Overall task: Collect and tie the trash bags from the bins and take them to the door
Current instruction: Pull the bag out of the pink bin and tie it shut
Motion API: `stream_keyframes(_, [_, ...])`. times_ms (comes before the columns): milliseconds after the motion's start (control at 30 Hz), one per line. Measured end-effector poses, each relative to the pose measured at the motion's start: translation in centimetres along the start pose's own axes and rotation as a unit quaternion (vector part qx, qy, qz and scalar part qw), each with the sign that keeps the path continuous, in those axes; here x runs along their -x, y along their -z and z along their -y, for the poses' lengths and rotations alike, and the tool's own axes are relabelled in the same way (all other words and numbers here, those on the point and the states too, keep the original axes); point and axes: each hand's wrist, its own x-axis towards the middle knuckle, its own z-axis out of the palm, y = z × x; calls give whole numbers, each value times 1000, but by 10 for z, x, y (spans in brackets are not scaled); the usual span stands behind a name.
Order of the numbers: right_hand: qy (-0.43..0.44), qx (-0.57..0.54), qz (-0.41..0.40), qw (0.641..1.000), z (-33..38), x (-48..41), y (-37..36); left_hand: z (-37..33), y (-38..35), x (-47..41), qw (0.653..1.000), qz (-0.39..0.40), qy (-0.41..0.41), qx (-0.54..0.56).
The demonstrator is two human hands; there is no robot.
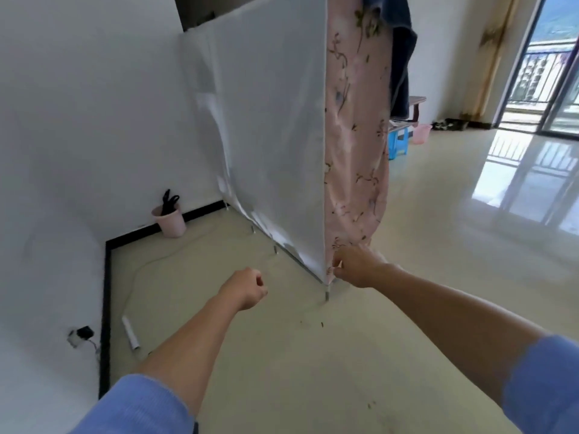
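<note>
A pink bin stands against the white wall at the left, with the black handles of a trash bag sticking up out of it. A second pink bin sits far back beside a blue stool. My left hand hovers over the floor with its fingers curled and holds nothing. My right hand pinches the bottom corner of a cloth wardrobe cover. Both hands are well short of the near bin.
The cloth wardrobe on thin metal legs stands between me and the room. A white cable and a white roll lie on the floor by the wall. A wall socket with a plug sits low at left. Glass balcony doors are at far right.
</note>
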Motion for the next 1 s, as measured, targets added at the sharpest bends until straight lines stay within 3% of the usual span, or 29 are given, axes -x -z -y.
stream_keyframes(267, [105,14,36,994,28,-253,30,30,70,-162,989,-65,109,71])
stream_keyframes(500, [237,28,79,968,129,-429,4,147,109,-266,959,-90,228,139])
stream_keyframes(633, [244,25,98,965,177,-538,-17,209,140,-357,955,-92,235,158])
stream_keyframes(1000, [209,-13,95,973,264,-821,29,313,291,-598,955,-92,237,150])
